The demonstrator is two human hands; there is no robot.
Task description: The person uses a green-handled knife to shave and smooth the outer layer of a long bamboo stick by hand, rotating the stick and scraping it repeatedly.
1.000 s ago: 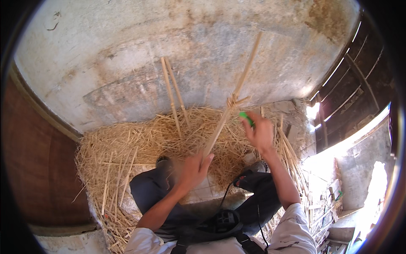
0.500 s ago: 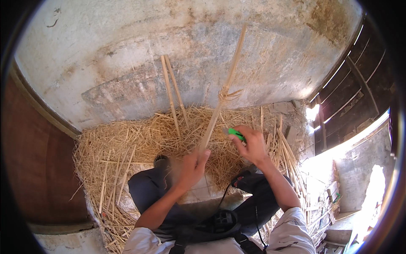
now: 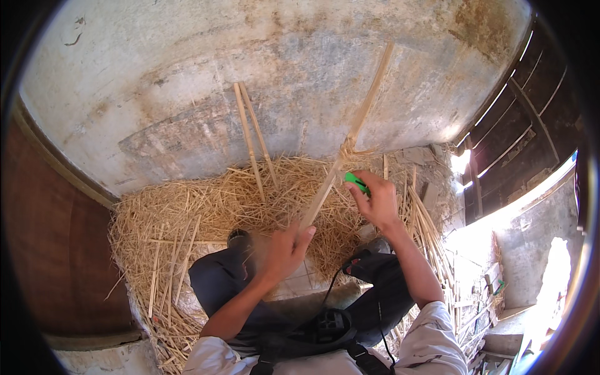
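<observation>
My left hand is closed round the lower end of a long split bamboo strip. The strip slants up and to the right, with a tuft of curled shavings clinging to it partway along. In my right hand is a green-handled utility knife, gripped between thumb and fingers. The knife is just right of the strip, below the shavings. Whether the blade touches the strip I cannot tell.
Two pale bamboo strips lean against the stained wall. Shavings cover the floor around my legs. More strips lie at the right. A brown panel stands at the left and dark slatted boards at the right.
The strip's upper end has swung to the right and its tuft of shavings has shifted right too. My right hand with the knife has moved slightly up and right.
</observation>
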